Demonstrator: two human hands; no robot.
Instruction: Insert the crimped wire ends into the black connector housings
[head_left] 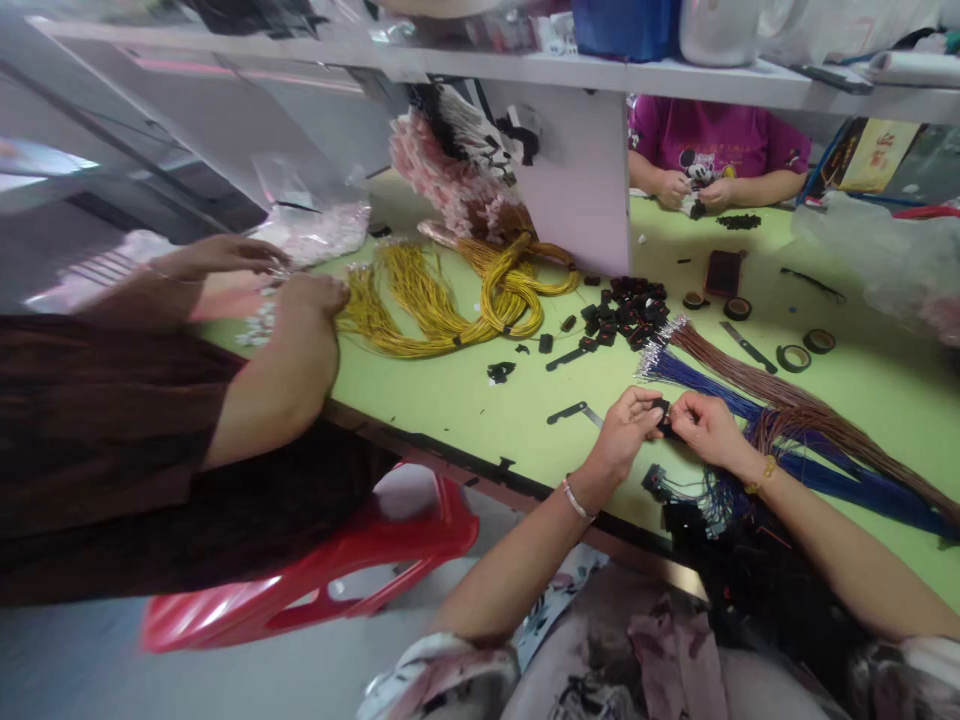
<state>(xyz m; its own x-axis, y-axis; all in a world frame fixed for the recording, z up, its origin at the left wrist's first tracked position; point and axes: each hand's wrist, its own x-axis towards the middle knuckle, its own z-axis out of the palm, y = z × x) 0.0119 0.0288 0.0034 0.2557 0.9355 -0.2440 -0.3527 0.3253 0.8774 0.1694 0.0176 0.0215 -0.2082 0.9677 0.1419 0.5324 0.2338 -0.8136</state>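
One green table (450, 400), indoors

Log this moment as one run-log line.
left hand: holds black block | right hand: fingers at block | nearby: blue wires, brown wires

My hands (664, 425) are over the near edge of the table (442, 410). Wires (810, 420) lie on it from just beyond them off to my right. Farther in, left of the wires, is a pile of blocks (626, 315); left of that, coils (510, 290). Tape rolls (793, 358) lie beyond the wires, a box (724, 272) just behind one. Behind the pile, a panel (577, 180) stands under a shelf (330, 55). One person (720, 140) is across, right of the panel; another (97, 430) is at my left, near a floor stool (322, 590).
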